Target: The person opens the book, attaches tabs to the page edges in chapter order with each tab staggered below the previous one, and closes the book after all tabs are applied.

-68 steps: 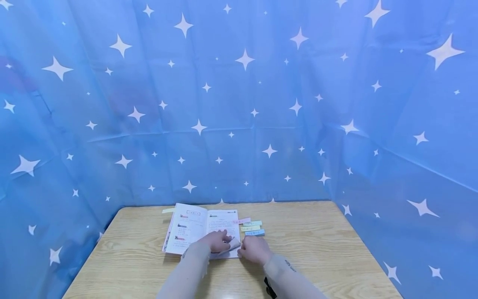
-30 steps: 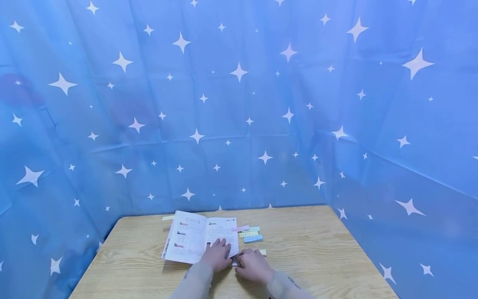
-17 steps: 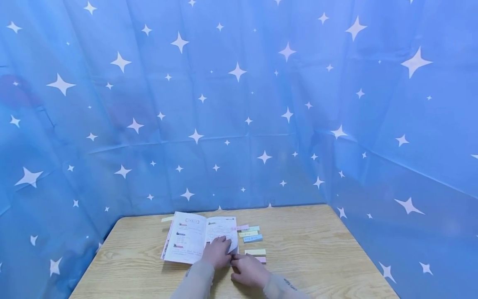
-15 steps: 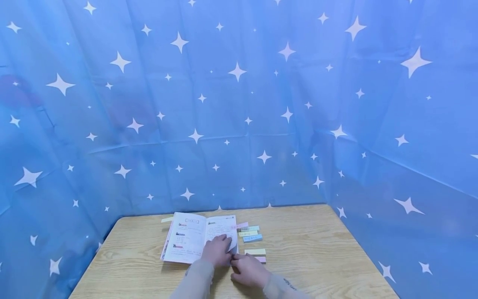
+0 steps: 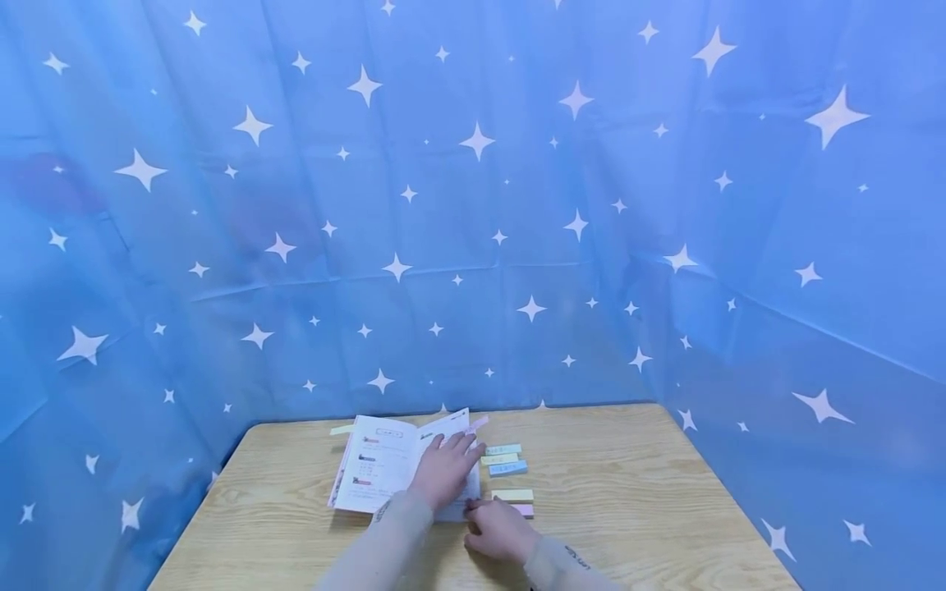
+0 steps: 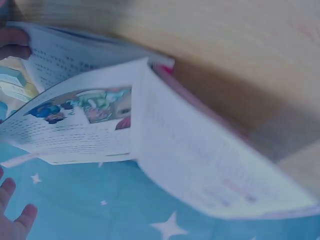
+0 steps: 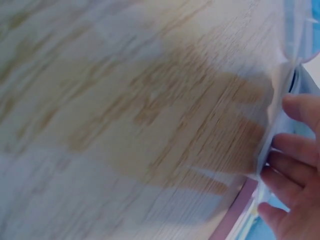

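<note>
A printed book (image 5: 377, 464) lies open on the wooden table in the head view. My left hand (image 5: 448, 469) lies palm down against a raised right-hand leaf, fingers extended and spread. The left wrist view shows that leaf (image 6: 75, 127) standing up, with a coloured picture and text on its underside and a pink tab (image 6: 20, 160) at its edge; some left fingertips (image 6: 25, 216) show beyond it. My right hand (image 5: 501, 529) touches the book's lower right corner with its index finger. In the right wrist view its loosely bent fingers (image 7: 292, 147) rest along the book's edge.
Mint, yellow and blue sticky strips (image 5: 507, 469) stick out right of the book. Nearer me, a yellow strip pad (image 5: 513, 496) and a pink one (image 5: 523, 510) lie beside the right hand. A pale tab (image 5: 342, 429) shows at the book's left. Blue star-patterned curtain (image 5: 473, 205) surrounds the wooden table (image 5: 628, 492).
My left hand has moved up and right over the right page, its fingers spreading. The leaf under it has lifted, and its pink tab has risen. My right hand stays at the book's lower corner.
</note>
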The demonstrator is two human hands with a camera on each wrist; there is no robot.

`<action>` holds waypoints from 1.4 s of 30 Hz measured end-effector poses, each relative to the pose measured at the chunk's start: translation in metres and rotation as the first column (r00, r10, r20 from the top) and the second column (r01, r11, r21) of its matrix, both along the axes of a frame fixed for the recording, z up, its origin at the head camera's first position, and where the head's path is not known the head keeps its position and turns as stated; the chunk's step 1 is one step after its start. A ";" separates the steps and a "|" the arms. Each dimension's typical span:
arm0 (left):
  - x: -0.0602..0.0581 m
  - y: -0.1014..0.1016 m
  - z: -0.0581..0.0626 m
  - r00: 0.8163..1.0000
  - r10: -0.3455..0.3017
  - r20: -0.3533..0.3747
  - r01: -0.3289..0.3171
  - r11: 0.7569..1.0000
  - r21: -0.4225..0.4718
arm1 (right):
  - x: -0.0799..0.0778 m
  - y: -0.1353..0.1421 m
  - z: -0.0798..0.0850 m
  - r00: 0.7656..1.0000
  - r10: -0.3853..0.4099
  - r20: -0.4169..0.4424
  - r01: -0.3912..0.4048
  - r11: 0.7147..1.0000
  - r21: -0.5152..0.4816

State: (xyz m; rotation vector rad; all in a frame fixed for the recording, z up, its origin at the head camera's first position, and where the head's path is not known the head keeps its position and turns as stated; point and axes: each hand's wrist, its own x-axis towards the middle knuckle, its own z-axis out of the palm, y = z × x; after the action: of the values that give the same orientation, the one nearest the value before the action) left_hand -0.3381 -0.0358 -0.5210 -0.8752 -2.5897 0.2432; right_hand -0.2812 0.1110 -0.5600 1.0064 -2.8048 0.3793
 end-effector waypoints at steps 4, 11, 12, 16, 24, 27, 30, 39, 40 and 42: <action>0.002 0.005 0.006 0.999 -0.008 -0.049 0.000 0.984 -0.180 | 0.000 0.001 0.001 1.000 0.003 0.015 -0.003 1.000 0.000; 0.005 0.011 0.016 0.992 0.053 -0.113 -0.097 0.893 -0.439 | -0.002 0.003 -0.001 1.000 0.002 0.004 -0.002 1.000 0.012; 0.005 0.012 0.018 0.990 0.064 -0.124 -0.115 0.876 -0.469 | -0.002 0.003 0.000 1.000 0.000 0.006 -0.001 1.000 0.014; 0.006 0.016 0.024 0.981 0.104 -0.166 -0.180 0.809 -0.559 | -0.002 0.004 0.000 1.000 -0.002 0.010 0.002 1.000 0.025; 0.007 0.015 0.023 0.964 0.196 -0.181 -0.267 0.741 -0.617 | 0.000 0.006 -0.002 1.000 0.012 -0.019 -0.012 1.000 0.027; 0.008 0.015 0.022 0.953 0.225 -0.200 -0.302 0.708 -0.639 | 0.000 0.007 -0.003 1.000 0.018 -0.022 -0.018 1.000 0.018; 0.009 0.014 0.024 0.936 0.266 -0.232 -0.352 0.669 -0.654 | -0.001 0.006 -0.002 1.000 0.014 0.009 -0.015 1.000 0.018; 0.013 0.010 0.025 0.910 0.358 -0.211 -0.389 0.559 -0.732 | -0.003 0.006 -0.001 0.998 0.007 0.067 -0.010 0.999 0.047; 0.013 0.009 0.024 0.908 0.363 -0.211 -0.390 0.544 -0.743 | -0.003 0.006 -0.002 0.998 0.007 0.069 -0.010 0.999 0.050; 0.014 0.007 0.023 0.902 0.379 -0.207 -0.394 0.526 -0.753 | -0.004 0.005 -0.002 0.997 0.004 0.076 -0.007 0.999 0.049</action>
State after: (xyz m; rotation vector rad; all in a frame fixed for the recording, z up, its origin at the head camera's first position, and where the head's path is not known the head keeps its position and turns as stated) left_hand -0.3243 -0.0286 -0.4985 -0.4737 -2.5896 1.6176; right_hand -0.2854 0.1164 -0.5619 1.0309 -2.8930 0.3583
